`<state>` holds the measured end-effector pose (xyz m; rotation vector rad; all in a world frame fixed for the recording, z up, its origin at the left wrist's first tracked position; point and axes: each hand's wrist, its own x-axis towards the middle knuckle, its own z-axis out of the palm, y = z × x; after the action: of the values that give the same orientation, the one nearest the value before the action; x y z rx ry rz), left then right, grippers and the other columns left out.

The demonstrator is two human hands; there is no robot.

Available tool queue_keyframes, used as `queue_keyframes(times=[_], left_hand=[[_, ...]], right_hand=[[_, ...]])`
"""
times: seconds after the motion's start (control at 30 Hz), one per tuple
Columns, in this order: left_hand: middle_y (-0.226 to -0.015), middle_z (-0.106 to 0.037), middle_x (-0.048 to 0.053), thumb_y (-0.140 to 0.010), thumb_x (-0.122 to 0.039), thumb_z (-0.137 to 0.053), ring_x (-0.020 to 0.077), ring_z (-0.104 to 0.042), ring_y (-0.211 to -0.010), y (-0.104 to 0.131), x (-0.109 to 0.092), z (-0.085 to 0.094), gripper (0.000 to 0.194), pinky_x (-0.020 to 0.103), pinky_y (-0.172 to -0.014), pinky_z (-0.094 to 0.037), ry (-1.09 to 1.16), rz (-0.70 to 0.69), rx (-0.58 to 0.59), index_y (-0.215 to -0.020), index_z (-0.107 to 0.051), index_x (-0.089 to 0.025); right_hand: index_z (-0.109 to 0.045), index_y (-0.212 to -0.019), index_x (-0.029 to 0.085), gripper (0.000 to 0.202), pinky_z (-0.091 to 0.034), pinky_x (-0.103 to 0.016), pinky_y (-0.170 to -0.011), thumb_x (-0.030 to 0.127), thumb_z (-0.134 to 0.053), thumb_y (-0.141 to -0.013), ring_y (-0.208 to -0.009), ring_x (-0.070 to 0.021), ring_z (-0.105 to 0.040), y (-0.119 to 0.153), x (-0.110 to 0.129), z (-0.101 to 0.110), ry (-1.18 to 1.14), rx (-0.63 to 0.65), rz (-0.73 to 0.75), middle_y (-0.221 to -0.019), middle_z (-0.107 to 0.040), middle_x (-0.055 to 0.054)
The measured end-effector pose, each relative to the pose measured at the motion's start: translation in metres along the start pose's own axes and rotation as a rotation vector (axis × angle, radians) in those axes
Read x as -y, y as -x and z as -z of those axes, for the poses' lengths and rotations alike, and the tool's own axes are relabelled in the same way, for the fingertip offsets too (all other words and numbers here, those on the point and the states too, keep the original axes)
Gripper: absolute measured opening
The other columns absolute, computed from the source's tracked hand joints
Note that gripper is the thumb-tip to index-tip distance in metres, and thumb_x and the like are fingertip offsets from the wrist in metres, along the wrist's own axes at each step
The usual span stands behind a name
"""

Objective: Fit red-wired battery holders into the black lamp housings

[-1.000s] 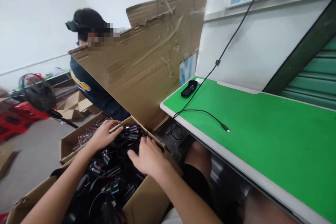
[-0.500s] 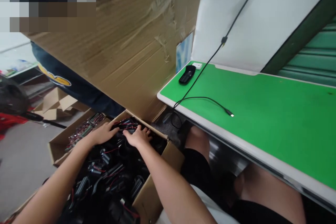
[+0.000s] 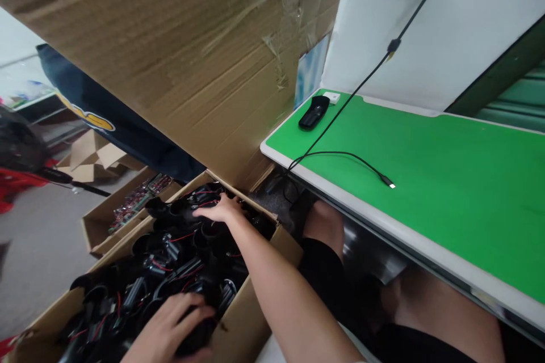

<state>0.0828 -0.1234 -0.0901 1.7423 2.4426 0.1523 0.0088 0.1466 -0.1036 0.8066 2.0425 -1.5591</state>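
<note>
A long cardboard box (image 3: 251, 300) full of black plastic housings (image 3: 170, 281) is in front of me. Grey cylindrical pieces and red wires show among them. At the near end my left hand (image 3: 172, 320) curls around one black plastic housing (image 3: 198, 336), its fingers on one side and the thumb on the other. Over the far end lies my right hand (image 3: 221, 210), thumb stretched out and fingers spread across the housings; its fingertips are partly hidden among them.
A second cardboard box (image 3: 96, 232) with small wired parts stands to the left. To the right is a green-topped table (image 3: 447, 193) bearing a black device (image 3: 314, 113) and a black cable (image 3: 353, 154). A big cardboard sheet (image 3: 191, 68) stands ahead, a person's dark clothing (image 3: 128, 130) behind it.
My left hand has left the far end of the box and come back to its near end, around a housing. My right hand stays at the far end. The view has shifted slightly.
</note>
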Motion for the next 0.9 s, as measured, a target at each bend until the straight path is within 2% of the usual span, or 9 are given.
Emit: queue_keyframes(times=[0.07,0.13,0.23,0.3,0.37,0.43,0.53,0.7,0.9], left_hand=[[-0.119,-0.073,0.003,-0.080,-0.047,-0.074,0.0234,-0.071,-0.106,0.006,0.020,-0.007,0.045,0.031,-0.092,-0.059,-0.049,0.118,-0.135,-0.124,-0.069,-0.039],[-0.126,-0.068,0.009,-0.082,-0.051,-0.071,0.0296,-0.067,-0.114,0.002,0.034,-0.008,0.056,0.043,-0.102,-0.055,-0.133,0.214,-0.313,-0.135,-0.059,-0.036],[-0.148,-0.051,0.018,-0.088,-0.060,-0.054,0.0384,-0.050,-0.137,-0.030,0.048,0.003,0.069,0.060,-0.116,-0.038,-0.141,0.384,-0.467,-0.148,-0.043,-0.027],[-0.155,-0.041,0.023,-0.090,-0.065,-0.042,0.0398,-0.036,-0.148,-0.065,0.057,0.015,0.079,0.060,-0.121,-0.031,-0.024,0.562,-0.510,-0.152,-0.036,-0.016],[-0.157,-0.039,0.023,-0.087,-0.072,-0.041,0.0411,-0.034,-0.150,-0.100,0.068,0.029,0.090,0.060,-0.120,-0.033,0.177,0.754,-0.357,-0.155,-0.032,-0.014],[-0.158,-0.039,0.026,-0.083,-0.076,-0.044,0.0416,-0.036,-0.150,-0.129,0.078,0.039,0.101,0.057,-0.122,-0.031,0.301,0.889,-0.295,-0.158,-0.026,-0.010],[-0.158,-0.040,0.026,-0.085,-0.075,-0.042,0.0424,-0.038,-0.149,-0.149,0.085,0.044,0.099,0.056,-0.122,-0.031,0.371,1.000,-0.217,-0.158,-0.025,-0.012],[-0.155,-0.045,0.026,-0.091,-0.066,-0.033,0.0381,-0.040,-0.149,-0.141,0.076,0.037,0.085,0.051,-0.126,-0.028,0.449,1.029,-0.355,-0.151,-0.037,-0.006],[-0.152,-0.049,0.022,-0.090,-0.070,-0.029,0.0384,-0.041,-0.147,-0.125,0.064,0.030,0.085,0.055,-0.125,-0.028,0.499,1.040,-0.381,-0.147,-0.046,-0.009]], right_hand=[[-0.029,-0.160,0.029,0.124,-0.024,-0.063,-0.121,0.074,-0.080,-0.055,-0.153,-0.0435,-0.026,0.005,-0.003,0.002,0.013,0.014,0.045,-0.167,-0.010,-0.020],[-0.033,-0.158,0.030,0.124,-0.023,-0.062,-0.122,0.074,-0.081,-0.052,-0.152,-0.0427,-0.028,0.010,-0.008,0.002,-0.001,0.026,0.091,-0.167,-0.011,-0.019],[-0.047,-0.148,0.028,0.115,-0.019,-0.062,-0.123,0.087,-0.071,-0.052,-0.152,-0.0427,-0.028,0.015,-0.011,-0.004,-0.076,0.032,0.137,-0.165,-0.019,-0.020],[-0.057,-0.139,0.027,0.100,-0.015,-0.063,-0.123,0.091,-0.059,-0.062,-0.152,-0.0408,-0.030,0.013,-0.010,-0.009,-0.134,-0.003,0.127,-0.161,-0.028,-0.018],[-0.054,-0.141,0.028,0.095,-0.016,-0.064,-0.123,0.087,-0.059,-0.068,-0.151,-0.0383,-0.033,0.009,-0.008,-0.011,-0.152,-0.064,0.091,-0.159,-0.033,-0.018],[-0.037,-0.154,0.028,0.109,-0.020,-0.064,-0.122,0.082,-0.068,-0.065,-0.152,-0.0378,-0.032,0.004,-0.005,-0.010,-0.114,-0.094,0.069,-0.161,-0.030,-0.020],[-0.027,-0.160,0.027,0.119,-0.020,-0.065,-0.121,0.084,-0.067,-0.064,-0.154,-0.0402,-0.026,0.005,-0.003,-0.007,-0.047,-0.025,0.089,-0.162,-0.029,-0.022],[-0.039,-0.156,0.028,0.116,-0.014,-0.066,-0.123,0.094,-0.055,-0.062,-0.153,-0.0408,-0.030,0.024,-0.006,-0.019,-0.127,0.000,0.189,-0.157,-0.039,-0.021],[-0.054,-0.143,0.034,0.081,-0.021,-0.056,-0.126,0.076,-0.061,-0.074,-0.144,-0.0328,-0.045,0.044,-0.012,-0.042,-0.385,-0.080,0.149,-0.144,-0.051,-0.012]])
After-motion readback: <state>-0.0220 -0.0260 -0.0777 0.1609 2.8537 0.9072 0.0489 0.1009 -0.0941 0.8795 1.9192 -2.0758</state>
